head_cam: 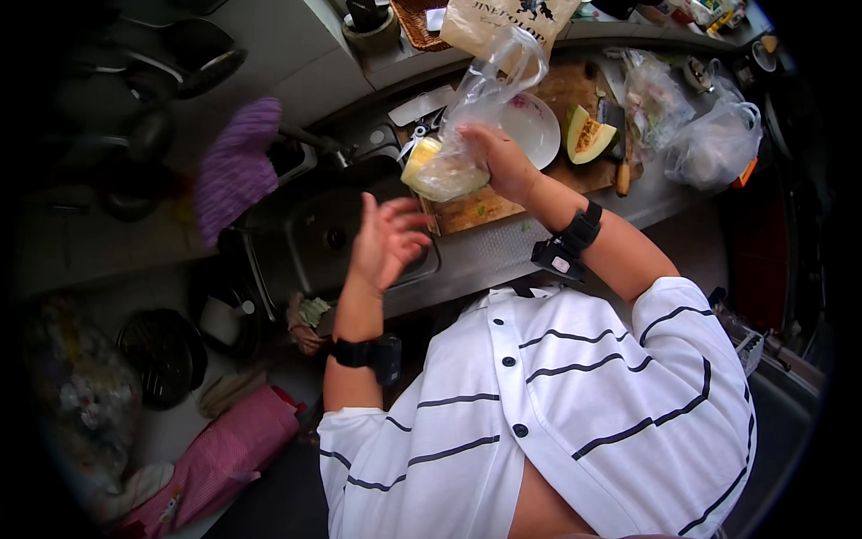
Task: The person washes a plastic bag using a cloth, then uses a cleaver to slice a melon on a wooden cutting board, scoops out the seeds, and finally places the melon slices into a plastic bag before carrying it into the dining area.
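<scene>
My right hand [502,162] grips a clear plastic bag [471,101] with a cut piece of melon [423,156] at its mouth or inside it; which cannot be told. My left hand [394,239] is over the sink's right edge, its fingers spread and nothing in them. Beyond my right hand, a white bowl with a floral pattern [535,128] rests on the wooden cutting board [465,217]. A melon wedge with seeds [589,138] lies on the board to the right of the bowl, beside a cleaver with a wooden handle [623,178].
The steel sink [310,232] and its faucet [330,148] are at the left, near a purple cloth [239,168]. Filled plastic bags [717,145] stand on the counter at the right. A paper bag [505,23] and a wicker basket [417,27] are at the back.
</scene>
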The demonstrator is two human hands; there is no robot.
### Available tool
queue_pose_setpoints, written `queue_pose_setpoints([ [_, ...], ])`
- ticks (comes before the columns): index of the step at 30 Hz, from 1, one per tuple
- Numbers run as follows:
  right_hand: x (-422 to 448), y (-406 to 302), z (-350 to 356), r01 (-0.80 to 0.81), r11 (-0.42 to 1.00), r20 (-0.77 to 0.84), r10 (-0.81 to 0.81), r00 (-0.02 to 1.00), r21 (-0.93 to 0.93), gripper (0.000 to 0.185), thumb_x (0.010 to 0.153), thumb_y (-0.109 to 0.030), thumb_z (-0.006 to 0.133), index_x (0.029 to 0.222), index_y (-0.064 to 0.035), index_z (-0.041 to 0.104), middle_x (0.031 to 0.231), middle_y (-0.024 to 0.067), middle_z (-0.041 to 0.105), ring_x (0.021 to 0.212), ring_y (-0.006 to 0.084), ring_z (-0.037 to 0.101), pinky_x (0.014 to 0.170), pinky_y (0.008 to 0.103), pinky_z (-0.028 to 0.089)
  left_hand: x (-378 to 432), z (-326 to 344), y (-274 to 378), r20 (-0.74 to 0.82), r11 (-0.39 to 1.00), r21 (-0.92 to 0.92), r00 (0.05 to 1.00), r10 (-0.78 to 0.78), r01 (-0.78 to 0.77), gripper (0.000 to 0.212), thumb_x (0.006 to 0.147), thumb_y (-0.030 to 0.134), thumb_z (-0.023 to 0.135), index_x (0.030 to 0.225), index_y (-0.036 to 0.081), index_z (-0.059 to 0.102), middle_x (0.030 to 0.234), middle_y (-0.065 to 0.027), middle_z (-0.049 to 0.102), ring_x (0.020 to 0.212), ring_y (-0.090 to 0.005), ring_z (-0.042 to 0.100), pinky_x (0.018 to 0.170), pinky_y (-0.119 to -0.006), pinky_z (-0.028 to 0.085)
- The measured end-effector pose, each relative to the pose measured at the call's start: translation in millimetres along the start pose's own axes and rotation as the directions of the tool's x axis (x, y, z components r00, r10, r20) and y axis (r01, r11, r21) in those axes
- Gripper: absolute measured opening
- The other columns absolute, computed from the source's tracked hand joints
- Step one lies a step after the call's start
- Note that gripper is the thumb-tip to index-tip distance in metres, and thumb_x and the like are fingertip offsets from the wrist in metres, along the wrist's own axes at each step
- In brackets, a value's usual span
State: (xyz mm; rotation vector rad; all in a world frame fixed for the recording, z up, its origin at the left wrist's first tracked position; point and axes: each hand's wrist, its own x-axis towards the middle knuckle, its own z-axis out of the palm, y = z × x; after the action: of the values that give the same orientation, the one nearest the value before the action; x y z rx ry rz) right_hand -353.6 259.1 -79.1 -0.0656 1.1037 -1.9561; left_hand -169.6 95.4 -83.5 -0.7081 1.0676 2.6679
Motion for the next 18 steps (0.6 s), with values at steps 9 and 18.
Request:
queue_pose_setpoints([
  [9,-35.8,-24.3,31.5,0.403,0.828,0.494,-0.182,0.85,-0.389,0.026,0.093,-0.022,0.055,0.108,-0.0018,0.061,0.107,0.0041,0.06,0.099,0.0135,0.056,0.087,0.0279,0.045,19.3,20.3,-20.9,0.452,0.832,-0.52,0.889,0.075,0.195,0.084,0.086,0.074,0.036,0.141,0.01,0.038,0.135,-0.0171,0.049,0.115,-0.037,0.056,0.086,-0.052,0.055],
  [18,-53.7,-15.1,24.7,0.144,0.975,-0.126,-0.166,0.978,-0.17,0.021,0.091,-0.022,0.061,0.1,-0.0036,0.062,0.089,0.0027,0.064,0.071,0.0089,0.057,0.066,0.0232,0.047,17.1,26.9,-17.1,0.215,0.864,-0.481,0.936,0.279,-0.148,0.071,0.091,0.061,0.047,0.141,0.011,0.039,0.141,-0.0139,0.044,0.126,-0.0328,0.048,0.095,-0.051,0.049],
])
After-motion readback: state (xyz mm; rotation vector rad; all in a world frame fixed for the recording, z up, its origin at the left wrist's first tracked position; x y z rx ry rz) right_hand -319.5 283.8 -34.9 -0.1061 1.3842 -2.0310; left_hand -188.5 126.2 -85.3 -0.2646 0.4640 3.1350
